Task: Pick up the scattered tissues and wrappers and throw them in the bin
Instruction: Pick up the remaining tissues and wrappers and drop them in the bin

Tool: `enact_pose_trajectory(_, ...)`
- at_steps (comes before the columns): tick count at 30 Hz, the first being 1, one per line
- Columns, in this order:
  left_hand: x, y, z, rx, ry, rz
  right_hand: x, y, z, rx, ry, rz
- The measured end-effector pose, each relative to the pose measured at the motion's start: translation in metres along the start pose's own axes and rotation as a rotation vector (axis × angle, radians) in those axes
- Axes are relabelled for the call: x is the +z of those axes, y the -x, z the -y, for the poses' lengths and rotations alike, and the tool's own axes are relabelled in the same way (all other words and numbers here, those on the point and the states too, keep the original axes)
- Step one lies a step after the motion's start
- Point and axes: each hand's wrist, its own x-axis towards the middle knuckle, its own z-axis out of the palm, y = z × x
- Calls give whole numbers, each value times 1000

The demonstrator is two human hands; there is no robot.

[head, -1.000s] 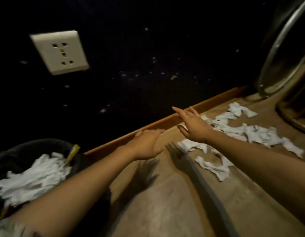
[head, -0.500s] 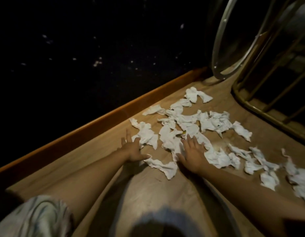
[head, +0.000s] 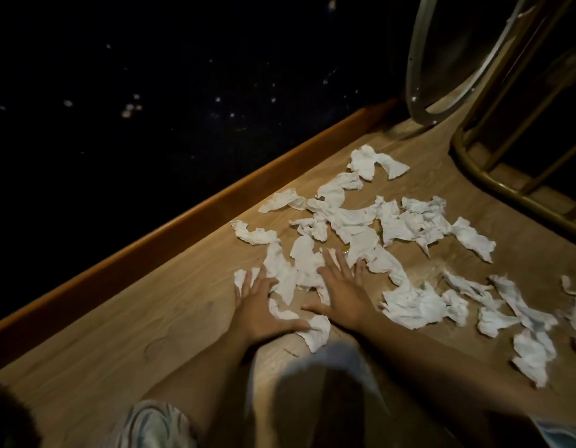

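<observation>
From the head view, you have both hands down flat on the light wood-grain floor (head: 125, 321), at the near end of a wide spread of crumpled white paper tissues (head: 354, 221). Your left hand (head: 259, 305) lies palm down with the fingers straight and spread, pressing on the nearest tissue scraps; one long scrap runs out from under its thumb side. Your right hand (head: 340, 286) is likewise flat and unclenched, fingers reaching onto the middle of the heap. Neither hand has anything gathered up in it yet.

As for progress, judge it as early for this patch: the tissues lie all over the floor, from near the orange-brown wooden skirting board (head: 196, 218) along the dark wall out toward the right edge of the floor, where several separate scraps (head: 525, 321) sit well apart from your hands. A small yellowish bit (head: 346, 249) shows among the tissues beyond your right fingertips; it may be a wrapper, but it is too small to tell. The bin is not in this view, so you cannot read how much is already in it. The likely step now is raking the near scraps together into a handful. A round metal-rimmed frame (head: 419, 66) and a brass-coloured tubular rack (head: 493, 179) stand at the far right corner.
</observation>
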Motion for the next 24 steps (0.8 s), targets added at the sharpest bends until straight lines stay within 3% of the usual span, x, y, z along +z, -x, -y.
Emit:
enact_pose_trajectory(5, 27, 29, 18, 92, 91, -259, 17, 24, 10, -110, -115, -72)
enact_pose_trajectory(9, 38, 60, 20, -77, 264, -424, 21, 41, 16, -67, -213, -89)
enact_pose_trajectory(14, 37, 77, 36, -108, 273, -452, 16, 53, 8, -109, -105, -62)
enact_pose_trajectory(18, 22, 82, 42, -131, 309, -459, 4, 60, 7, -26, -46, -124)
enact_pose_trajectory(21, 15, 82, 40, -218, 309, -461, 3, 61, 8, 30, -27, -61)
enact_pose_trajectory(24, 17, 80, 42, -217, 310, -450, 12, 62, 11, -8, 14, -80)
